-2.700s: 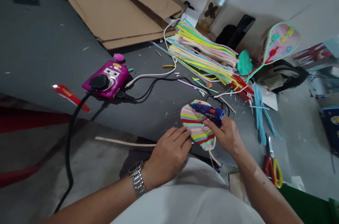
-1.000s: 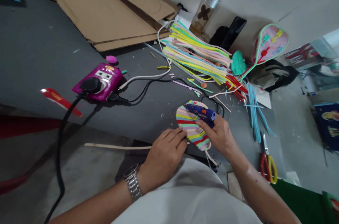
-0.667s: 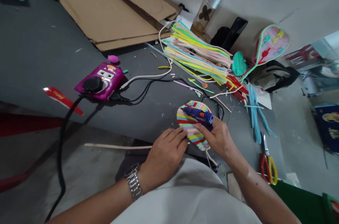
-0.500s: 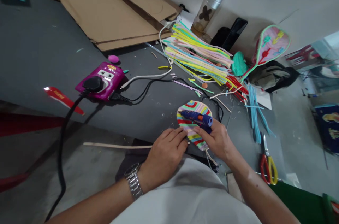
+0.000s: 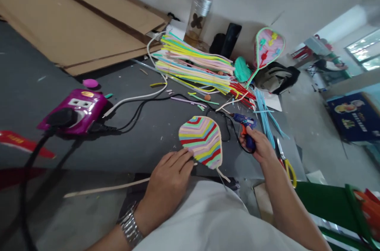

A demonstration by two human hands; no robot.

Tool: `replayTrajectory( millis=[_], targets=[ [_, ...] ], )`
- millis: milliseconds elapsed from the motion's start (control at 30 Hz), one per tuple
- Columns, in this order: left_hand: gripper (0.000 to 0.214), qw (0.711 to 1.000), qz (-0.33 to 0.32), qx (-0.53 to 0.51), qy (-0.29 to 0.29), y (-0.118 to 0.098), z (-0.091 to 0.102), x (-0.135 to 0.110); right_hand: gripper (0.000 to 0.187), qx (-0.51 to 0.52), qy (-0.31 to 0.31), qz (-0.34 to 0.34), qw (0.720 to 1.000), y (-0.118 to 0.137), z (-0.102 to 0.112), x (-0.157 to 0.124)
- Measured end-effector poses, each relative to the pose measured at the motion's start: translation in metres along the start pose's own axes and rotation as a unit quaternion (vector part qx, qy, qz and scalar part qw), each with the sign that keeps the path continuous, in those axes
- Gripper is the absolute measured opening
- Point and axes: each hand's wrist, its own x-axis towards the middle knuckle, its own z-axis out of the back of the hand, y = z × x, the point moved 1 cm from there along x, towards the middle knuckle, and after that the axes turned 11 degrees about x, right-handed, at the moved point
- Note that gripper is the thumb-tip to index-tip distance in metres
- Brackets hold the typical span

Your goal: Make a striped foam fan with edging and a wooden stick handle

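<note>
A small striped fan [image 5: 202,139] made of coloured strips in a chevron pattern lies on the dark grey table [image 5: 148,136]. My left hand [image 5: 169,179] rests at its near left edge, fingers close together and pressing on it, with a thin pale strip under them. To the right of the fan, my right hand [image 5: 257,145] is closed around the handle of a blue glue gun [image 5: 244,122], its nozzle pointing left and away from the fan. A watch sits on my left wrist.
A purple power strip [image 5: 74,110] with cables lies at left. Cardboard sheets [image 5: 74,25] lean at the back. A heap of coloured strips [image 5: 192,67], a glass bottle [image 5: 197,15], a finished pink fan [image 5: 267,47] and scissors [image 5: 286,162] crowd the right side.
My right hand has carried the glue gun off the fan to its right side, which leaves the whole striped face showing. The view has swung rightwards. My left hand stays on the fan's edge.
</note>
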Motion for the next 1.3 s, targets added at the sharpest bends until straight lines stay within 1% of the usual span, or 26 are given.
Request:
replayTrajectory(
  millis=[67, 167, 333, 500, 533, 567, 600, 633, 667, 700, 733, 767, 800, 833, 867, 900, 933, 967, 1000, 1067, 1133, 1167, 1233, 1300],
  targets=[
    [0.024, 1.000, -0.008, 0.006, 0.003, 0.001, 0.000, 0.000, 0.061, 0.000, -0.019, -0.002, 1.000, -0.004, 0.012, 0.001],
    [0.023, 1.000, -0.020, 0.011, 0.007, 0.002, -0.001, -0.001, 0.063, -0.005, -0.066, 0.018, 0.998, -0.008, 0.028, 0.001],
    [0.022, 0.999, -0.026, 0.015, 0.013, 0.003, 0.001, 0.002, 0.069, -0.116, -0.150, 0.072, 0.979, -0.017, 0.051, 0.001],
    [0.022, 0.999, -0.030, 0.018, 0.024, 0.003, 0.004, 0.004, 0.066, -0.204, -0.220, 0.093, 0.949, -0.029, 0.075, -0.003],
    [0.022, 0.999, -0.031, 0.018, 0.025, 0.003, 0.005, 0.004, 0.065, -0.228, -0.231, 0.098, 0.941, -0.029, 0.079, -0.006],
    [0.021, 0.999, -0.031, 0.018, 0.026, 0.003, 0.005, 0.004, 0.062, -0.264, -0.245, 0.110, 0.926, -0.028, 0.081, -0.010],
    [0.021, 0.999, -0.030, 0.018, 0.027, 0.003, 0.005, 0.005, 0.059, -0.312, -0.260, 0.133, 0.904, -0.026, 0.082, -0.015],
    [0.021, 0.999, -0.029, 0.017, 0.026, 0.003, 0.005, 0.005, 0.055, -0.366, -0.273, 0.167, 0.874, -0.022, 0.080, -0.021],
    [0.021, 0.999, -0.029, 0.016, 0.026, 0.003, 0.005, 0.005, 0.051, -0.417, -0.277, 0.210, 0.840, -0.019, 0.075, -0.026],
    [0.021, 0.999, -0.028, 0.014, 0.025, 0.003, 0.005, 0.005, 0.046, -0.457, -0.265, 0.257, 0.810, -0.016, 0.066, -0.031],
    [0.020, 0.999, -0.028, 0.012, 0.025, 0.003, 0.005, 0.005, 0.041, -0.476, -0.232, 0.300, 0.794, -0.013, 0.054, -0.034],
    [0.020, 0.999, -0.026, 0.009, 0.025, 0.003, 0.005, 0.006, 0.036, -0.472, -0.176, 0.332, 0.797, -0.012, 0.038, -0.035],
    [0.020, 0.999, -0.022, 0.006, 0.024, 0.003, 0.005, 0.006, 0.029, -0.454, -0.101, 0.353, 0.812, -0.011, 0.020, -0.033],
    [0.019, 1.000, -0.016, 0.001, 0.025, 0.002, 0.005, 0.007, 0.023, -0.431, -0.020, 0.361, 0.827, -0.011, 0.001, -0.029],
    [0.018, 1.000, -0.009, -0.007, 0.025, 0.002, 0.005, 0.008, 0.017, -0.416, 0.054, 0.363, 0.832, -0.011, -0.020, -0.024],
    [0.018, 1.000, -0.001, -0.018, 0.024, 0.002, 0.006, 0.008, 0.011, -0.412, 0.105, 0.376, 0.823, -0.010, -0.040, -0.017],
    [0.017, 0.999, 0.009, -0.034, 0.020, 0.003, 0.008, 0.009, 0.008, -0.417, 0.139, 0.397, 0.806, -0.009, -0.059, -0.010],
    [0.016, 0.998, 0.022, -0.054, 0.016, 0.004, 0.010, 0.011, 0.010, -0.428, 0.166, 0.412, 0.787, -0.008, -0.076, -0.003],
    [0.016, 0.996, 0.038, -0.080, 0.014, 0.007, 0.013, 0.012, 0.014, -0.447, 0.184, 0.417, 0.770, -0.007, -0.090, 0.004],
    [0.016, 0.986, 0.087, -0.142, 0.014, 0.014, 0.022, 0.018, 0.026, -0.492, 0.208, 0.406, 0.742, -0.003, -0.111, 0.017],
    [0.016, 0.966, 0.160, -0.202, 0.017, 0.026, 0.033, 0.028, 0.039, -0.535, 0.216, 0.378, 0.724, 0.000, -0.122, 0.026],
    [0.015, 0.953, 0.200, -0.225, 0.019, 0.033, 0.038, 0.034, 0.043, -0.550, 0.217, 0.364, 0.720, 0.001, -0.125, 0.029],
    [0.016, 0.927, 0.274, -0.255, 0.032, 0.047, 0.048, 0.046, 0.046, -0.564, 0.219, 0.333, 0.723, 0.002, -0.129, 0.036],
    [0.021, 0.897, 0.334, -0.284, 0.059, 0.059, 0.053, 0.060, 0.040, -0.551, 0.228, 0.302, 0.743, 0.003, -0.130, 0.041]
  ],
)
